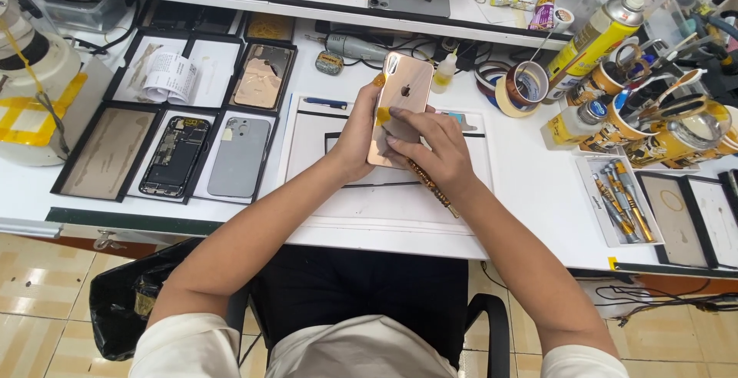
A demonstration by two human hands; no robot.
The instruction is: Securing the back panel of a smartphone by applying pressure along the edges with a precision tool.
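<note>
Gold phone (401, 101) is held up over the bench (530, 186), back facing the camera; left hand (360, 136) grips its left edge, right hand (430, 147) pinches a tool (432, 187) with fingertips on the phone.

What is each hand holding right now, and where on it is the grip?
The left hand grips the gold phone by its left edge, back facing up. The right hand holds a slim tool and rests fingertips on the phone's lower back.

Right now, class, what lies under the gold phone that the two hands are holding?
Under the gold phone lies a white work mat with black lines. The left hand and right hand cover part of it; whatever sits beneath them cannot be seen.
</note>
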